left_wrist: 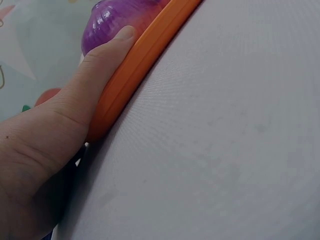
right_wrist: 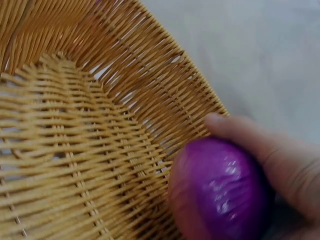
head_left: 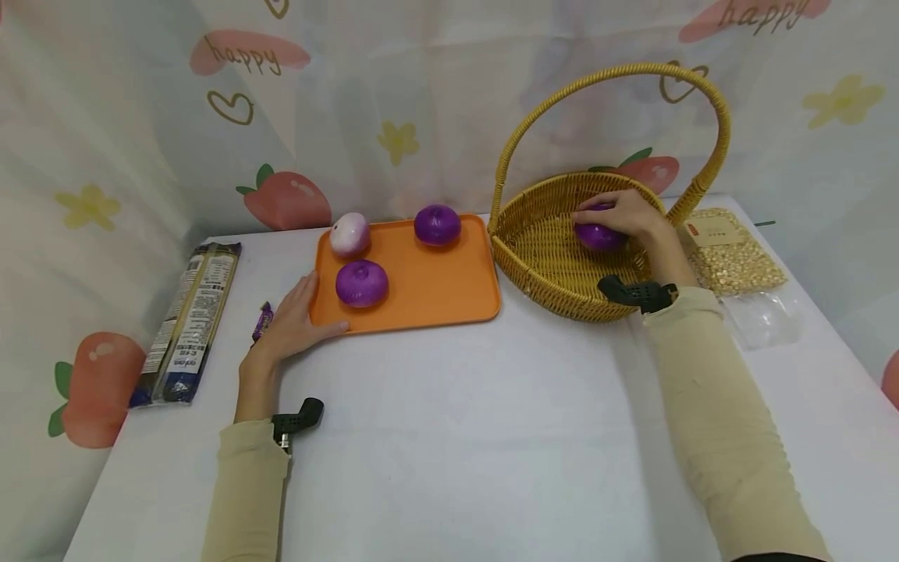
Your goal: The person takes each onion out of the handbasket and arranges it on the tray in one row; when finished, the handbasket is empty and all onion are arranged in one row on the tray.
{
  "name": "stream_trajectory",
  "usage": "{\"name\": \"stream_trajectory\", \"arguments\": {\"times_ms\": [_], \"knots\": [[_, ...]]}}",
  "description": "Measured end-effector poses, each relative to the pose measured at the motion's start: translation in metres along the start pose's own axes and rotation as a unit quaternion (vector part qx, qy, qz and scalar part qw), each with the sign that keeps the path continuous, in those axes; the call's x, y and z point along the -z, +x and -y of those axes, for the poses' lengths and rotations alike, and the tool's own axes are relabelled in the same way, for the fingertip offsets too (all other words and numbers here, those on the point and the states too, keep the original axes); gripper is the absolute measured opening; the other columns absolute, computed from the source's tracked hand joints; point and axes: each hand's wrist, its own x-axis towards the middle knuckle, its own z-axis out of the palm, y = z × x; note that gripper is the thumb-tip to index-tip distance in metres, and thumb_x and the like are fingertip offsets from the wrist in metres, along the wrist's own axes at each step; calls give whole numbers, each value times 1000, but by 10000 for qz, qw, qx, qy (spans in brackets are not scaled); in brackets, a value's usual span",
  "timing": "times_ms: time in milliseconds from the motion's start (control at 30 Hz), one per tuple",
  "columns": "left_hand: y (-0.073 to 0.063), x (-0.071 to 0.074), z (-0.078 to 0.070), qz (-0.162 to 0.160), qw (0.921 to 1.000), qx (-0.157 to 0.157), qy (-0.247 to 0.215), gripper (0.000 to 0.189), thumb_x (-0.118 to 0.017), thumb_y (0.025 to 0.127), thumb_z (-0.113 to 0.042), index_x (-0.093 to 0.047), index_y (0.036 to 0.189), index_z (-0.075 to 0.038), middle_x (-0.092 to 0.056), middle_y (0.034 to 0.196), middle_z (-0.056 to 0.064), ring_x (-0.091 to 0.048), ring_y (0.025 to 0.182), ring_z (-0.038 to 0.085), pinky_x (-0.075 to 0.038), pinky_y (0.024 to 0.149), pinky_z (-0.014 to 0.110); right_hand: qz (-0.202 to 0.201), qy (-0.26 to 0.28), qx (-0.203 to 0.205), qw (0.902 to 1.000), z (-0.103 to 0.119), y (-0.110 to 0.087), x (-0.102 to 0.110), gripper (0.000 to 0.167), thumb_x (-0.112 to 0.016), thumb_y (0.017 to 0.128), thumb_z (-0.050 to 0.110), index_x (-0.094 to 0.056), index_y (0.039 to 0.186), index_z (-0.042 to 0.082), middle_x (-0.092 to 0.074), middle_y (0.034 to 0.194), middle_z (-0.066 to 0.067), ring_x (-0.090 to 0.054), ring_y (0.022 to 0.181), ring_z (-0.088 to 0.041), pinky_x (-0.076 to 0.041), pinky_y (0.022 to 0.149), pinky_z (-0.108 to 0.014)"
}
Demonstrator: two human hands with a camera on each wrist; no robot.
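Observation:
Inside the wicker basket [head_left: 555, 269], my right hand [head_left: 628, 212] grips a purple onion [head_left: 598, 234] from above. In the right wrist view that onion [right_wrist: 220, 192] is close to the woven wall, with the thumb along its side. My left hand [head_left: 291, 324] rests at the near left corner of an orange tray [head_left: 435, 285], fingers stretched along its left side. The left thumb [left_wrist: 107, 55] lies over the tray's near rim. On the tray are two purple onions [head_left: 361, 283] and, at the far left corner, a white-and-purple onion [head_left: 350, 235].
The basket's tall handle [head_left: 618, 72] arches above it. Right of the basket lies a clear bag of pale yellow grains [head_left: 737, 257]. A long dark-edged food packet [head_left: 186, 324] is at the left, and a small purple wrapped candy [head_left: 263, 321] beside the left hand. A printed cloth hangs behind.

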Motion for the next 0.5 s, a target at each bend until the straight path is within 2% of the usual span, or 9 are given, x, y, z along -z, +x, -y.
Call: {"name": "stream_trajectory", "arguments": {"times_ms": [200,500], "knots": [[0,-1,0,16,10000,57,-28,118,-69,75,-65,2,157,-19,-3,165,10,-5,152,36,-9,120,63,-60,25,128,9999,13,-6,5,67,-65,86,55,-54,138,15,-32,152,-26,-42,131,-46,-43,103,-62],[0,0,-1,10,10000,-2,11,118,-69,76,-65,3,157,-19,-4,165,10,-5,152,36,-9,120,63,-2,-376,364,9986,33,-16,9,70,-61,85,62,-53,139,19,-36,150,-26,-46,126,-45,-47,98,-59]]}}
